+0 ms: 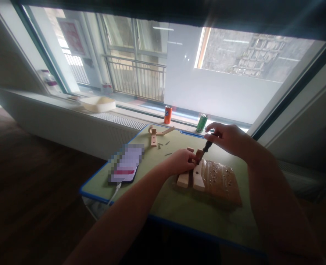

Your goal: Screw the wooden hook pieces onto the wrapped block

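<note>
My right hand (230,139) is closed around the black handle of a screwdriver (206,147), which slants down to the left. Its tip is hidden near the fingers of my left hand (181,161). Those fingers are closed at the upper part of a pale wooden piece (198,181) with a dark hole, holding it down. A second wooden piece (183,181) lies to its left, partly under the hand. Beneath and to the right is a flat brown board (223,184) with a shiny clear covering and several small holes.
A phone (127,163) with a white cable (115,192) lies at the table's left. Farther back are wooden parts (153,138) and several screws (168,154). An orange can (167,115) and a green can (201,123) stand on the sill, with a pale tray (98,104) to the left.
</note>
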Demonstrator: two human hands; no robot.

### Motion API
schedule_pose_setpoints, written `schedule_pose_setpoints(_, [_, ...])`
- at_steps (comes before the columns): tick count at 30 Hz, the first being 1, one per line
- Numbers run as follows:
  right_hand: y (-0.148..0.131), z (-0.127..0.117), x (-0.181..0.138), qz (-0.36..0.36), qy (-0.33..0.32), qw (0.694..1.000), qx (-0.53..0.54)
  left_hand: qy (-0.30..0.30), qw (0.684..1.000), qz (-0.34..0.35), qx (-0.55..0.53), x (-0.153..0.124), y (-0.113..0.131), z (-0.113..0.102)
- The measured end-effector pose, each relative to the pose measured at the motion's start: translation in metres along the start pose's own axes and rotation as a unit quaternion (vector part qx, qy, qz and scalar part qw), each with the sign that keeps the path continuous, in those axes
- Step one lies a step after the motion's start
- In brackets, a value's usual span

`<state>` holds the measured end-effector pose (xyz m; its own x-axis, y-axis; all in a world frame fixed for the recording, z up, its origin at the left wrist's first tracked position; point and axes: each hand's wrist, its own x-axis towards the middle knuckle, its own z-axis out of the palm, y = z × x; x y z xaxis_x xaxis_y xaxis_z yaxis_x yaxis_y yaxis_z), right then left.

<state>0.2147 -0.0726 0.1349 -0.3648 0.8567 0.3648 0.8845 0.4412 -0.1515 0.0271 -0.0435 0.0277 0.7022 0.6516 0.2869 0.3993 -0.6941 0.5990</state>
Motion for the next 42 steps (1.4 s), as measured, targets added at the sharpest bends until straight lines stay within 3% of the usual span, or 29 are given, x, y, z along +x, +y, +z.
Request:
schedule_pose_setpoints(4, [0.002, -0.006, -0.004, -0.029, -0.028, 0.999, 0.002, -0.004, 1.0, -0.003, -0.003, -0.002, 0.001, -0.002])
schedule_pose_setpoints(11, [0.009, -0.002, -0.001, 0.018, -0.011, 0.996, -0.088, -0.007, 1.0, -0.001, -0.011, -0.001, -0.001, -0.001])
schedule_pose_setpoints(18, [-0.003, -0.004, -0.003, -0.029, -0.03, 0.999, -0.007, -0.002, 1.0, 0.012, -0.002, 0.0, -0.001, -0.001])
schedule_pose_setpoints(22, [-0.004, -0.005, -0.004, -0.054, -0.008, 0.998, -0.013, -0.002, 1.0, -0.001, 0.002, -0.001, 0.0, -0.001])
schedule_pose_setpoints(28, [0.005, -0.003, -0.002, 0.018, -0.005, 0.994, -0.109, -0.003, 1.0, 0.005, 0.001, -0.001, 0.001, -0.002])
schedule_pose_setpoints(33, [0.002, 0.001, 0.001, -0.023, 0.021, 0.999, -0.039, -0.003, 1.0, 0.006, -0.011, 0.0, -0.001, 0.0])
schedule_pose_setpoints(38, [-0.002, -0.009, -0.005, -0.033, -0.035, 0.999, 0.005, -0.003, 1.0, 0.004, -0.009, 0.0, -0.001, 0.0])
schedule_pose_setpoints(42, [-0.001, -0.015, -0.009, -0.026, -0.059, 0.998, -0.023, 0.003, 1.0, 0.012, -0.01, -0.001, 0.0, -0.001])
